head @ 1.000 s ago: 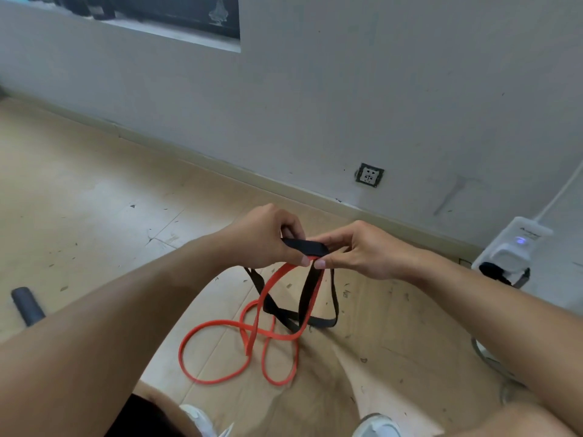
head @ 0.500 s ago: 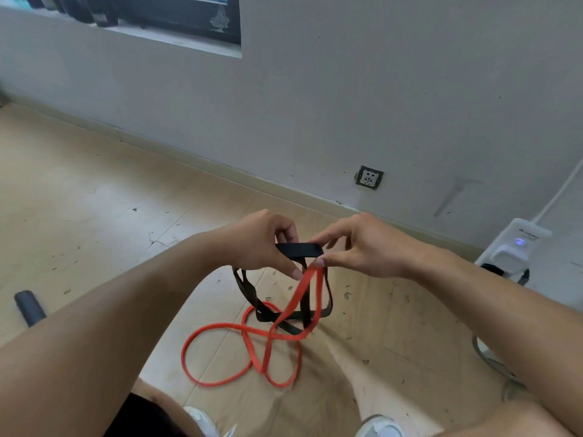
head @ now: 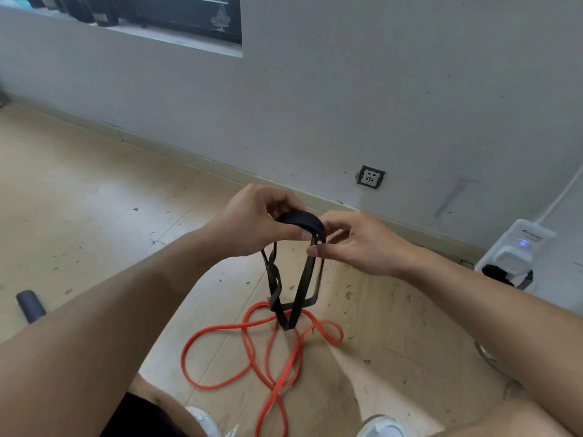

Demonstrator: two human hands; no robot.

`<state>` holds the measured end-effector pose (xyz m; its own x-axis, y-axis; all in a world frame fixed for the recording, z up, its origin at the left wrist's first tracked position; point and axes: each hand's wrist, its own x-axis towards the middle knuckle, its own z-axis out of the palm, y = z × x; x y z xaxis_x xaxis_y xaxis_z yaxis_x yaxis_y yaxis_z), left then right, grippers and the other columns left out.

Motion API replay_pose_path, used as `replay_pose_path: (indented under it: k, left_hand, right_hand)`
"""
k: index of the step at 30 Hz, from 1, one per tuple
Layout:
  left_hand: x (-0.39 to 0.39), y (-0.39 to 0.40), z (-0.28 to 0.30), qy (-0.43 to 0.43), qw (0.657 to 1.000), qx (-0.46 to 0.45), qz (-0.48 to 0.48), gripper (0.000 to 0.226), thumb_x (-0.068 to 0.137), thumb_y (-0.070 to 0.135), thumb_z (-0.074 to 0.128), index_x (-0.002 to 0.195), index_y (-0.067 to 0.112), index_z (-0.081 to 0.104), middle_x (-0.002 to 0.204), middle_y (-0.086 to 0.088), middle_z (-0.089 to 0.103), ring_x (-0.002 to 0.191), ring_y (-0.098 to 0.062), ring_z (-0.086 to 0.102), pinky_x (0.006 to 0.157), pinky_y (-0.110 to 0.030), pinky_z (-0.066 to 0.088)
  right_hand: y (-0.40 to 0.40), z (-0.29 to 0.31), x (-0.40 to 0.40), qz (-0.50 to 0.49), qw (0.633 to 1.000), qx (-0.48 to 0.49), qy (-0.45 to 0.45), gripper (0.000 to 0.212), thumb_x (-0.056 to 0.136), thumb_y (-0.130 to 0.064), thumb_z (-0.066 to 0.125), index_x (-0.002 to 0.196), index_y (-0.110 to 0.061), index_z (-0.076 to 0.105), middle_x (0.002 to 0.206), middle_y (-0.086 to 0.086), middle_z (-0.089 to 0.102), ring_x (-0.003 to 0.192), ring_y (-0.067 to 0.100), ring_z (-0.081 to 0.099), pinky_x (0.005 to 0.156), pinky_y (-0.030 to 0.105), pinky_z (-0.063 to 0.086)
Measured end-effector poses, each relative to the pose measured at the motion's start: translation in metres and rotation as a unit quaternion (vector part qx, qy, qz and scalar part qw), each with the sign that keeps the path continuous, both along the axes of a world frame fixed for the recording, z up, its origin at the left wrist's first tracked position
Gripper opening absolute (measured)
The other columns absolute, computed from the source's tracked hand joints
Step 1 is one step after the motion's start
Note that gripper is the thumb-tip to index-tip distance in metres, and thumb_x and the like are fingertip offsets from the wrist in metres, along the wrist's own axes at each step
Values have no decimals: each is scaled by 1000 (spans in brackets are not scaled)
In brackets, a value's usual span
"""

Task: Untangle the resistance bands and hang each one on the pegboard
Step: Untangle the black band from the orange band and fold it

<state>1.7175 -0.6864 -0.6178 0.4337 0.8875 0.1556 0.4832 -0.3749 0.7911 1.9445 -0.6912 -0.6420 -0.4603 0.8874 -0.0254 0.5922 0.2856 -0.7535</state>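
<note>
A black resistance band point(head: 299, 217) hangs in twisted loops from my hands, above the wooden floor. My left hand point(head: 255, 220) grips the top bend of it between thumb and fingers. My right hand point(head: 356, 244) is just to the right, its thumb and fingertips pinching one hanging strand of the black band. An orange resistance band point(head: 285, 375) lies in tangled loops on the floor below. The black band's lowest bend hangs over the orange loops; whether the two are still linked I cannot tell. No pegboard is in view.
A grey wall with a socket point(head: 370, 177) stands close ahead. A white power strip point(head: 517, 247) with a lit blue light sits at the right on the floor. A dark cylinder point(head: 30, 305) lies at the left. My white shoes point(head: 381, 425) show at the bottom.
The orange band has slipped out of my hands and dropped to the floor. My right hand has shifted its pinch onto a black strand, and the black band is lifted a little higher.
</note>
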Motion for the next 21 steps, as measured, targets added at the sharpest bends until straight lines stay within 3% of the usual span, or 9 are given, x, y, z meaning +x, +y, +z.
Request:
replay_pose_path:
  k: [3,6,11,14,17,21]
  left_hand:
    - [-2,2,2,6,1000,12,27,19,74,28,89,86,23,76,66,22,68,61,3,59,58,-7,41]
    - [-4,5,2,33,998,-1,58,20,74,34,88,85,22,76,63,17,65,57,5,55,54,-7,40]
    - [-6,6,-3,111,991,-62,37,22,81,35,83,97,21,77,90,8,77,86,-6,72,70,-12,48]
    - [-7,6,-4,111,990,-61,62,24,83,37,80,100,21,77,92,8,77,87,-8,72,70,-13,48]
    - [-14,8,-4,139,986,-53,73,26,81,41,82,95,20,78,87,-1,77,77,-14,70,70,-25,53]
    - [-19,8,-7,160,983,-47,74,30,80,43,82,95,17,76,87,-7,75,80,-25,69,76,-40,56]
  right_hand:
    - [0,2,0,-27,998,24,44,18,93,-26,76,110,-32,76,98,-11,78,94,4,72,90,28,58]
    - [-2,15,-3,-80,987,73,118,21,94,-21,75,110,-34,74,99,-10,76,91,6,70,82,23,56]
    - [-7,36,-14,-106,964,158,185,28,92,-21,76,118,-33,72,107,-8,76,95,14,72,85,34,61]
    - [-3,40,-10,-108,971,141,163,34,86,-30,79,119,-37,72,109,-13,76,99,10,72,89,33,60]
    - [4,35,5,-118,985,88,88,42,73,-46,81,115,-43,74,99,-23,76,91,0,70,83,24,55]
    - [5,25,16,-119,986,88,76,30,82,-36,82,106,-49,71,85,-33,72,72,-6,61,67,9,46]
